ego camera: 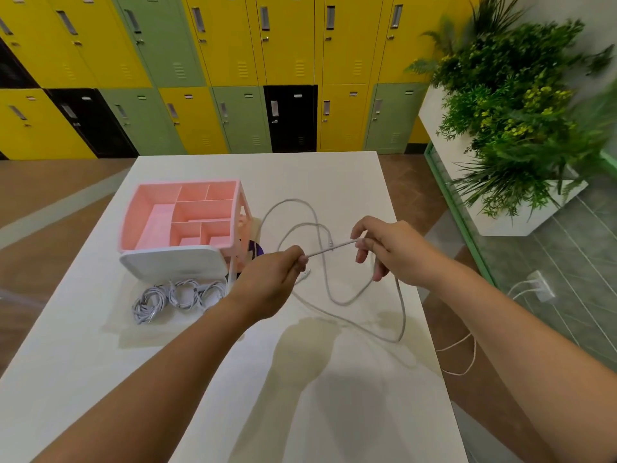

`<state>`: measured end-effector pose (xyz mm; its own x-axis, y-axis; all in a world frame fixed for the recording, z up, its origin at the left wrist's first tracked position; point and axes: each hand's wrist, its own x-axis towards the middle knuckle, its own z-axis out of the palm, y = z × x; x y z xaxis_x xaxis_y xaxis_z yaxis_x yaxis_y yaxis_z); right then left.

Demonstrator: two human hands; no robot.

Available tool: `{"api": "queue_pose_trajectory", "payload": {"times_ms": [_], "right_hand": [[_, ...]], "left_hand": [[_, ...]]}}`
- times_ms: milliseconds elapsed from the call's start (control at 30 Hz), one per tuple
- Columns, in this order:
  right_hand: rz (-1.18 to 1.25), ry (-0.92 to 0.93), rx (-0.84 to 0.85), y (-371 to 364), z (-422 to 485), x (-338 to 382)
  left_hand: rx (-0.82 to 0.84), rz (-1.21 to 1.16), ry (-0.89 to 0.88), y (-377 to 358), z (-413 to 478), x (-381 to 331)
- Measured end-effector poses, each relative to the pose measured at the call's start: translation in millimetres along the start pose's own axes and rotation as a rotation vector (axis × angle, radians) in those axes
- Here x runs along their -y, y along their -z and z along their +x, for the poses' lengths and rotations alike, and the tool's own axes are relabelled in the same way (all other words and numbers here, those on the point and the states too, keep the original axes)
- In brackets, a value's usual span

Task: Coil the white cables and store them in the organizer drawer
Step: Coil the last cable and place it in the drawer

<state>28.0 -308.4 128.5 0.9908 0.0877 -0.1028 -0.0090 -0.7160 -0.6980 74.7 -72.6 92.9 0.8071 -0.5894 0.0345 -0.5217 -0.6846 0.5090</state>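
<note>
One organizer, one loose cable, three coiled cables.

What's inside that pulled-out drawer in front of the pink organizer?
Coiled white cables, about three bundles, lie in the drawer. Its back end runs under the white panel of the pink organizer, so anything there is hidden.

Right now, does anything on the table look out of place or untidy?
Only the loose white cable. It is held between the left hand and the right hand, and it sprawls in uncoiled loops toward the right edge of the table. The coiled cables by the pink organizer look tidy.
</note>
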Motion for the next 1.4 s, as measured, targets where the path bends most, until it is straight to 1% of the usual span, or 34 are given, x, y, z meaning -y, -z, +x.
{"api": "queue_pose_trajectory", "payload": {"times_ms": [67, 167, 233, 300, 400, 433, 467, 533, 633, 700, 767, 833, 900, 967, 1000, 1067, 1133, 1233, 1267, 1333, 1400], "right_hand": [[-0.083, 0.000, 0.001, 2.8, -0.1, -6.2], [-0.155, 0.009, -0.020, 8.2, -3.7, -11.1], [-0.178, 0.020, -0.051, 10.6, -6.7, -12.2], [-0.154, 0.031, -0.116, 13.5, -8.2, -10.3], [-0.085, 0.065, -0.224, 23.9, -6.4, -1.9], [-0.084, 0.076, -0.253, 29.2, -6.0, 0.8], [-0.096, 0.083, -0.274, 35.8, -5.9, 2.6], [-0.149, 0.081, -0.282, 47.0, -6.1, 4.7], [-0.293, 0.081, -0.234, 56.3, -8.6, 5.8], [-0.347, 0.074, -0.207, 57.6, -11.1, 2.6], [-0.349, 0.069, -0.214, 60.0, -13.9, -1.2], [-0.297, 0.066, -0.246, 61.8, -15.0, -4.2], [-0.177, 0.062, -0.285, 62.2, -12.1, -2.7], [-0.091, 0.058, -0.345, 62.4, -5.4, 1.4], [-0.090, 0.045, -0.383, 62.8, -1.0, 2.7], [-0.173, 0.003, -0.448, 63.9, 10.3, 10.4], [-0.262, -0.026, -0.429, 59.1, 20.0, 27.0], [-0.280, 0.064, -0.313, 38.8, 30.8, 58.1], [-0.270, 0.101, -0.301, 31.4, 34.3, 69.1], [-0.258, 0.170, -0.330, 19.4, 40.2, 82.4], [-0.209, 0.214, -0.402, 13.3, 43.4, 91.7]], "left_hand": [[-0.006, -0.039, -0.004, 1.3, -0.2, -0.5], [-0.104, -0.150, 0.051, 3.3, 1.9, 8.5], [-0.118, -0.154, 0.067, 6.1, 3.3, 12.0], [-0.072, -0.136, 0.056, 9.2, 3.7, 9.2], [0.037, -0.109, 0.054, 16.0, 3.8, -1.6], [0.048, -0.117, 0.048, 19.0, 4.2, -4.3], [0.032, -0.137, 0.036, 23.5, 5.6, -6.7], [-0.059, -0.178, 0.023, 35.5, 9.4, -9.9], [-0.180, -0.136, 0.007, 62.9, 16.2, -17.1], [-0.264, -0.163, 0.031, 82.4, 19.2, -17.3], [-0.352, -0.230, 0.078, 101.9, 19.5, -13.8], [-0.374, -0.224, 0.089, 112.4, 17.3, -13.1], [-0.367, -0.270, 0.065, 116.4, 14.9, -17.3], [-0.317, -0.369, 0.041, 118.2, 12.3, -23.6], [-0.262, -0.438, 0.039, 118.8, 11.0, -26.6], [-0.141, -0.602, 0.045, 122.7, 9.5, -32.4], [-0.059, -0.726, 0.047, 125.6, 9.6, -38.7], [-0.017, -0.847, 0.046, 125.9, 13.5, -46.9], [-0.007, -0.890, 0.052, 127.5, 15.7, -48.8], [0.009, -0.963, 0.066, 128.6, 17.6, -51.2], [0.030, -0.985, 0.083, 132.5, 18.1, -48.0]]}}
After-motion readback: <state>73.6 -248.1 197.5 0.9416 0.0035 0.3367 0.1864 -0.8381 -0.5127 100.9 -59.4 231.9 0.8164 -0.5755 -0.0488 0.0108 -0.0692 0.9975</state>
